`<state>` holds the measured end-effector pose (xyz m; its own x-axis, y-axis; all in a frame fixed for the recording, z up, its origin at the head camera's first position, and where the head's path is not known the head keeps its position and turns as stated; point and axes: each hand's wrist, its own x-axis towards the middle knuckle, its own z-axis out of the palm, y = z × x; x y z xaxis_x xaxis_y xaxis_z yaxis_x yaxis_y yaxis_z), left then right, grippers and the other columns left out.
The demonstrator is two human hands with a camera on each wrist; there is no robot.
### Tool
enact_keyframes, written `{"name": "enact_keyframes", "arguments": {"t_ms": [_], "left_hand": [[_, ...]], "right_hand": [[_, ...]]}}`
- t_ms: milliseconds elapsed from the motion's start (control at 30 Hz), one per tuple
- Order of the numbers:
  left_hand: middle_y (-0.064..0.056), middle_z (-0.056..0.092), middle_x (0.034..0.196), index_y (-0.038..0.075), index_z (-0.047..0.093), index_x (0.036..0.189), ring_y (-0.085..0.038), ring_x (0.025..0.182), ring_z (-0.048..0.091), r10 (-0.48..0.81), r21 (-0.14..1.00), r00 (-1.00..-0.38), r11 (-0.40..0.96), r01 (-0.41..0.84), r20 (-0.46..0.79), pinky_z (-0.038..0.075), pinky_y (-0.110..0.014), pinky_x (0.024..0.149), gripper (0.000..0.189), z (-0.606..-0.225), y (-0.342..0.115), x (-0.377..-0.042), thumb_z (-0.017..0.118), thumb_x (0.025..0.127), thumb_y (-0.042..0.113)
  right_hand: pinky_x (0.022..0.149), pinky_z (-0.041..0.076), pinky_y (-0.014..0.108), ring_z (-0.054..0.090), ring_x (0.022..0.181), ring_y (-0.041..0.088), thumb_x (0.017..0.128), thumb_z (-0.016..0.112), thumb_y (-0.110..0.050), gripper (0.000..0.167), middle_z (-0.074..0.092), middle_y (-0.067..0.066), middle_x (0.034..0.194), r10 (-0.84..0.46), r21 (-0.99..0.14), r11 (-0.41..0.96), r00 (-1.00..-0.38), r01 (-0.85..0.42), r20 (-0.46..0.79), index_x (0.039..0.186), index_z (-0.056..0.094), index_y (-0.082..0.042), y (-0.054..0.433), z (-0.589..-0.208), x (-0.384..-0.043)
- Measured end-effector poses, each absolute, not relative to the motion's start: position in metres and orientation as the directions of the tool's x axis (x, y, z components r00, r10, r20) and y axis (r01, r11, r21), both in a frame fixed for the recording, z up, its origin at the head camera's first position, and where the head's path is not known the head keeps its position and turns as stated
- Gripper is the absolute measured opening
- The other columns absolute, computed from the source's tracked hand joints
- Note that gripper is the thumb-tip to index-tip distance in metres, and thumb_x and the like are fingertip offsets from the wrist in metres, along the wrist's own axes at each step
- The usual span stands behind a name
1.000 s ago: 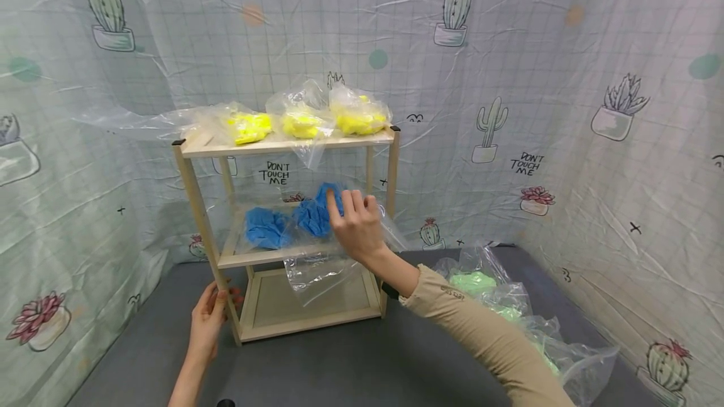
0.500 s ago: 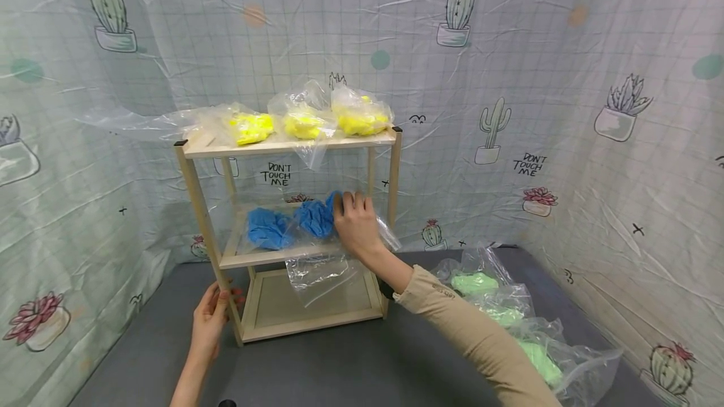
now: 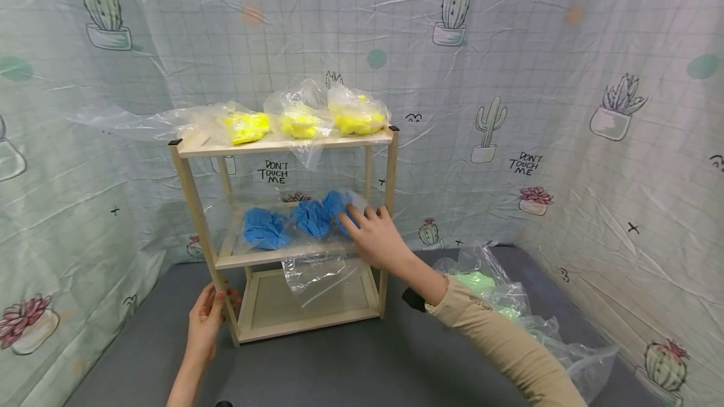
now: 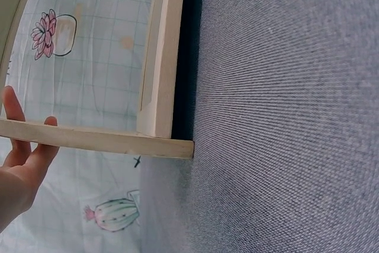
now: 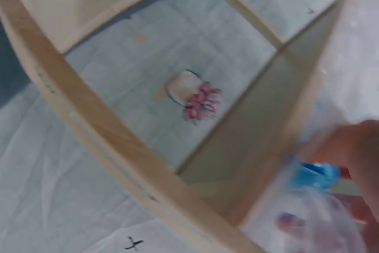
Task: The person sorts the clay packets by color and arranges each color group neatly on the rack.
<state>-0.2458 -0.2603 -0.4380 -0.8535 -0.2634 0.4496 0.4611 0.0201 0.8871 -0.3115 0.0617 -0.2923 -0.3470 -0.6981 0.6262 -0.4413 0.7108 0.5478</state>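
Observation:
A light wooden shelf rack [image 3: 294, 255] stands on the grey surface. On its middle board sit clear plastic bags with crumpled blue contents: a left one [image 3: 264, 229], a middle one [image 3: 312, 218] and a right one [image 3: 335, 202]. My right hand [image 3: 378, 240] is at the right blue bag, fingers loosely bent and spread over its front side. In the right wrist view, blue material [image 5: 314, 176] and blurred clear plastic show between thumb and fingers. Low on the left, my left hand [image 3: 205, 320] holds the front left post [image 4: 89, 137], thumb and fingers on either side of it.
Three clear bags with yellow contents [image 3: 249, 127] lie on the top board, one trailing plastic leftward. Several bags with light green contents [image 3: 475, 280] lie on the grey surface to the right. An empty-looking plastic flap [image 3: 322, 275] hangs before the bottom board [image 3: 305, 330]. A cactus-print curtain surrounds the surface.
My right hand first moved in against the right blue bag, then drew back right and slightly down, its fingers spreading; more of that bag shows now. The left hand stays at the post.

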Motion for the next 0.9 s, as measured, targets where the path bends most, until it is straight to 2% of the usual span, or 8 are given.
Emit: {"name": "enact_keyframes", "arguments": {"t_ms": [133,200,267,333,433,633,700,900], "left_hand": [[0.013,0.064,0.086,0.02,0.052,0.113,0.0,0.076,0.064,-0.254,0.88,-0.85,0.012,0.475,0.462,0.049,-0.017,0.062,0.024,-0.437,-0.26,-0.244,0.039,0.095,0.013],[0.013,0.065,0.086,0.019,0.052,0.113,-0.001,0.076,0.064,-0.248,0.876,-0.848,0.003,0.482,0.468,0.049,-0.017,0.062,0.024,-0.437,-0.259,-0.244,0.038,0.095,0.012],[0.013,0.065,0.086,0.019,0.052,0.113,0.0,0.076,0.064,-0.247,0.876,-0.849,0.001,0.482,0.468,0.049,-0.017,0.062,0.024,-0.437,-0.259,-0.244,0.038,0.095,0.012],[0.013,0.065,0.086,0.02,0.052,0.113,0.0,0.076,0.063,-0.251,0.88,-0.851,0.006,0.476,0.462,0.048,-0.017,0.062,0.024,-0.437,-0.259,-0.244,0.038,0.095,0.012],[0.014,0.065,0.085,0.019,0.052,0.114,0.0,0.076,0.063,-0.263,0.886,-0.853,0.016,0.463,0.451,0.048,-0.018,0.061,0.024,-0.437,-0.259,-0.244,0.038,0.095,0.013],[0.013,0.065,0.085,0.018,0.052,0.114,0.0,0.075,0.063,-0.28,0.894,-0.856,0.019,0.447,0.434,0.049,-0.018,0.062,0.023,-0.438,-0.259,-0.244,0.039,0.095,0.015],[0.013,0.065,0.085,0.018,0.052,0.113,0.0,0.076,0.064,-0.276,0.891,-0.854,0.015,0.454,0.44,0.049,-0.018,0.062,0.023,-0.438,-0.259,-0.244,0.039,0.095,0.014],[0.014,0.065,0.085,0.017,0.052,0.114,-0.001,0.076,0.064,-0.28,0.895,-0.856,0.028,0.446,0.435,0.048,-0.018,0.062,0.023,-0.437,-0.26,-0.244,0.039,0.095,0.015]], "right_hand": [[0.06,0.04,0.032,0.056,0.075,0.022,0.083,0.062,-0.028,0.036,0.057,0.005,0.108,-0.698,0.595,0.704,-0.223,-0.388,0.68,0.115,0.051,-0.018,0.059,-0.301,-0.32],[0.058,0.04,0.032,0.057,0.074,0.023,0.082,0.063,-0.029,0.036,0.059,0.005,0.104,-0.68,0.59,0.719,-0.194,-0.366,0.707,0.115,0.053,-0.019,0.056,-0.303,-0.323],[0.059,0.042,0.034,0.058,0.077,0.024,0.082,0.062,-0.03,0.037,0.061,0.005,0.102,-0.663,0.579,0.736,-0.202,-0.351,0.721,0.117,0.054,-0.02,0.053,-0.305,-0.325],[0.06,0.044,0.036,0.059,0.08,0.025,0.081,0.062,-0.03,0.04,0.062,0.005,0.102,-0.651,0.56,0.747,-0.226,-0.359,0.724,0.119,0.054,-0.02,0.05,-0.305,-0.326],[0.064,0.047,0.04,0.06,0.087,0.025,0.084,0.059,-0.026,0.042,0.062,0.006,0.105,-0.645,0.52,0.752,-0.295,-0.404,0.704,0.124,0.051,-0.019,0.047,-0.305,-0.327],[0.076,0.045,0.049,0.052,0.109,0.03,0.092,0.044,-0.026,0.048,0.052,0.012,0.125,-0.635,0.334,0.756,-0.508,-0.563,0.582,0.137,0.035,-0.014,0.05,-0.308,-0.326],[0.079,0.043,0.051,0.048,0.113,0.032,0.093,0.039,-0.025,0.048,0.048,0.013,0.13,-0.63,0.277,0.758,-0.555,-0.59,0.543,0.139,0.03,-0.013,0.05,-0.31,-0.326],[0.081,0.04,0.051,0.046,0.114,0.033,0.094,0.036,-0.025,0.047,0.045,0.014,0.131,-0.623,0.22,0.755,-0.571,-0.617,0.535,0.139,0.03,-0.013,0.051,-0.312,-0.325]]}}
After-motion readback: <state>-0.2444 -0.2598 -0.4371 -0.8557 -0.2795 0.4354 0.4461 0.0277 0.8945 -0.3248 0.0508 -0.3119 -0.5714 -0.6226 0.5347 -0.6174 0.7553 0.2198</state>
